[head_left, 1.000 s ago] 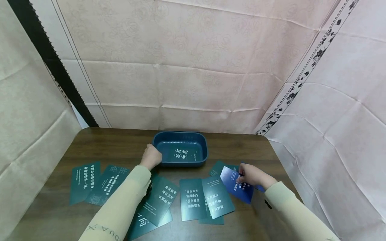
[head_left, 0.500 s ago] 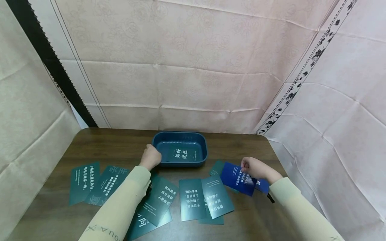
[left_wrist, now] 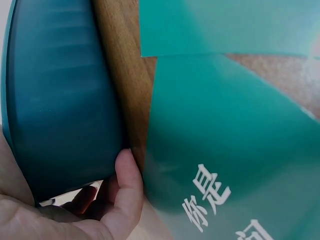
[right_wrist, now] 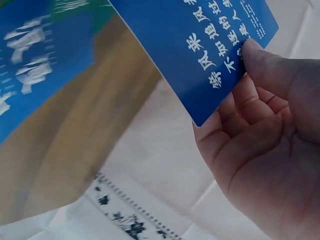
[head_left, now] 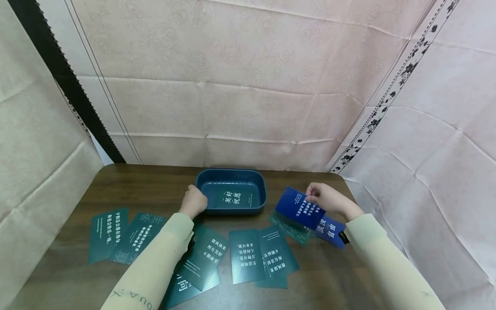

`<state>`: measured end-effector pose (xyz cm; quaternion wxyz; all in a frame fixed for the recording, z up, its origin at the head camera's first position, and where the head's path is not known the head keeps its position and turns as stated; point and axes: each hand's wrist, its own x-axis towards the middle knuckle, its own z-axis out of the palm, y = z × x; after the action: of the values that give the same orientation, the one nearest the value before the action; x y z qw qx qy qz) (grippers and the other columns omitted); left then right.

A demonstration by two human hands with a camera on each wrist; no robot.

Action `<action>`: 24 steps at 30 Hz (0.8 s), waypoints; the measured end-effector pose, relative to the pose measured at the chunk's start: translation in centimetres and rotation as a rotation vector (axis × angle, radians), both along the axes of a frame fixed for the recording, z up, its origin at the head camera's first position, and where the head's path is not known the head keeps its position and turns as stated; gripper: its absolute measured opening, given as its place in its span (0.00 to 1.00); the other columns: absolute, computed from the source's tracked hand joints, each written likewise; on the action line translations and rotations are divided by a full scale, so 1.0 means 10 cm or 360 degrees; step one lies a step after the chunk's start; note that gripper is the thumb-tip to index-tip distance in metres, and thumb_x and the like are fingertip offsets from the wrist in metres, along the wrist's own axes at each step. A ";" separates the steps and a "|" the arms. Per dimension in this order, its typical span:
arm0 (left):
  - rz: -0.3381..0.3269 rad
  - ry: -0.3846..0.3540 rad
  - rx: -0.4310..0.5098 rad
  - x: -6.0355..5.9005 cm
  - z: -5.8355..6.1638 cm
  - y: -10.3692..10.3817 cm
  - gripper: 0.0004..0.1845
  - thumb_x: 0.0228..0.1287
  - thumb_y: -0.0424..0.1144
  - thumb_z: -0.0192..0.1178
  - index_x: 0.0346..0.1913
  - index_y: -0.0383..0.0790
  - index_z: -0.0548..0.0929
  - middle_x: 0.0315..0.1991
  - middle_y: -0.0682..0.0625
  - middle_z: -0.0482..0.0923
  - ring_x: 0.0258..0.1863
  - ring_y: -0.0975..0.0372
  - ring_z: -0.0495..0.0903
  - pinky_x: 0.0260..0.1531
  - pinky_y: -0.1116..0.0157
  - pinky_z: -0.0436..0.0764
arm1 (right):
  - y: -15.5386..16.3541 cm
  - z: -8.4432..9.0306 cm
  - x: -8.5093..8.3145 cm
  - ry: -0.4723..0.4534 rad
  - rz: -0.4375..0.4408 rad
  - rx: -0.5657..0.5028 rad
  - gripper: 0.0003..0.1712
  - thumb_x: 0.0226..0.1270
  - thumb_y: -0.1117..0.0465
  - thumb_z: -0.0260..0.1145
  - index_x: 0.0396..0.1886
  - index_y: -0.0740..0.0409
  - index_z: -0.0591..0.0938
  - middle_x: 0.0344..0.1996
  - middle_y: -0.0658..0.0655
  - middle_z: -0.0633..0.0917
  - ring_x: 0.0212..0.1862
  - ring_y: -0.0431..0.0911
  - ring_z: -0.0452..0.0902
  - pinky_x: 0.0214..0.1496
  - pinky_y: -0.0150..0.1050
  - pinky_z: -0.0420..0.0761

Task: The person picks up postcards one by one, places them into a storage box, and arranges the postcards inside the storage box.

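Right hand (head_left: 324, 197) pinches a blue card (head_left: 300, 208) lifted just right of the tray (head_left: 231, 174), long axis slanting toward it, while left hand (head_left: 194, 201) grips the tray's left rim, nearer

Even soft light; wrist views blurred close-up.

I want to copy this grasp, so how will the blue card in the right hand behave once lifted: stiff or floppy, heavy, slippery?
The blue card probably stays fairly stiff: pinched at one edge by the right hand, it juts out flat without drooping. It seems light, since thumb and fingers alone carry it. Its smooth printed face may be slippery, so a firm pinch seems wise.
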<state>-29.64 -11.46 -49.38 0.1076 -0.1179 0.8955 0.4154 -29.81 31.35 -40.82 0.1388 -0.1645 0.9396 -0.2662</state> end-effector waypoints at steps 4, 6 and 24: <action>0.0010 -0.0019 0.0006 -0.01 0.00 0.00 0.31 0.72 0.34 0.42 0.68 0.20 0.44 0.60 0.26 0.61 0.49 0.42 0.70 0.54 0.43 0.71 | -0.16 0.14 -0.12 0.0060 0.0001 -0.0077 0.03 0.71 0.62 0.60 0.39 0.58 0.76 0.32 0.56 0.79 0.34 0.49 0.74 0.36 0.43 0.75; 0.0014 -0.0026 0.0008 -0.01 0.00 0.01 0.31 0.71 0.34 0.42 0.68 0.20 0.44 0.61 0.26 0.60 0.50 0.42 0.69 0.54 0.42 0.70 | -0.26 0.20 -0.18 0.0066 -0.0013 -0.0137 0.04 0.72 0.61 0.60 0.39 0.58 0.76 0.33 0.56 0.79 0.36 0.50 0.74 0.38 0.43 0.75; -0.0018 -0.0027 -0.0018 -0.02 -0.01 -0.01 0.32 0.72 0.35 0.41 0.69 0.21 0.42 0.62 0.25 0.59 0.51 0.42 0.69 0.55 0.44 0.70 | -1.15 0.16 -0.61 0.0217 -0.0084 -0.0425 0.07 0.72 0.55 0.61 0.40 0.53 0.77 0.33 0.56 0.79 0.39 0.49 0.75 0.44 0.43 0.76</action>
<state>-29.86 -11.54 -49.44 0.1166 -0.1170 0.8976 0.4087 -35.92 19.81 -39.18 0.0445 -0.1745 0.9070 -0.3806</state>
